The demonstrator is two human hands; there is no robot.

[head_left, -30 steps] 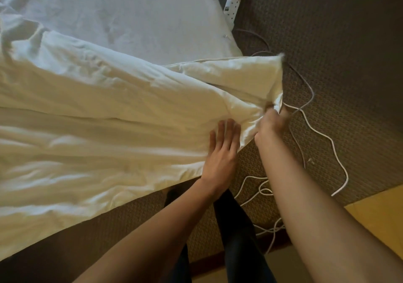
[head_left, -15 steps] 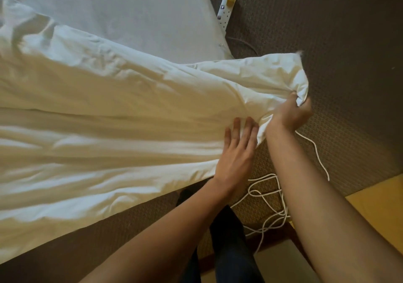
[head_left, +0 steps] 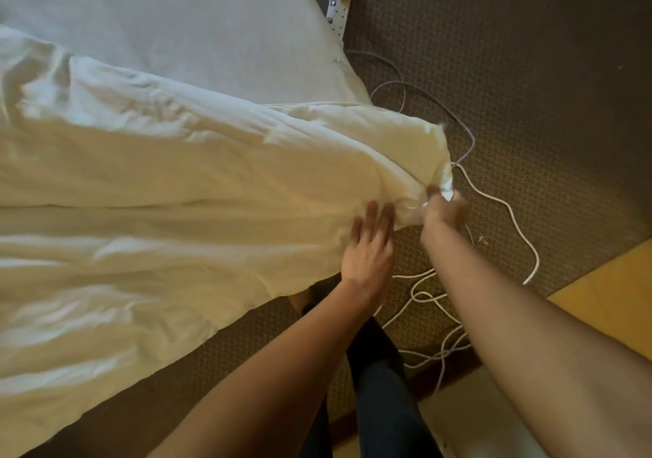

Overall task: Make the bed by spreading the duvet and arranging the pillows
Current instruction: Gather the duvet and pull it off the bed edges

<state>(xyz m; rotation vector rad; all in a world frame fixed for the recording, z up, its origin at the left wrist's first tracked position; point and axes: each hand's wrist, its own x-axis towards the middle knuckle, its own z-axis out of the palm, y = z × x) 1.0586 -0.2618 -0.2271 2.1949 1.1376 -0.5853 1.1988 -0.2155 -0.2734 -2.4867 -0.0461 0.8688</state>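
Right grip (head_left: 442,210) pinches duvet (head_left: 176,175) corner, I think, blurred | left grip (head_left: 370,249) flat, fingers straight | I'd pull corner taut, clear of cables (head_left: 501,202).

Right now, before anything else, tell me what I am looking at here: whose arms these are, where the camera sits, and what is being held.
There is no machine here. A person wears a camera on the head, so the picture looks down along their own bare arms. The left hand lies flat, fingers straight, on the white duvet near its edge. The right hand grips the duvet's bunched corner, out over the brown carpet. Beyond the duvet the bed's sheet is uncovered. On the carpet lie a power strip and loose white cables. No pillows show.
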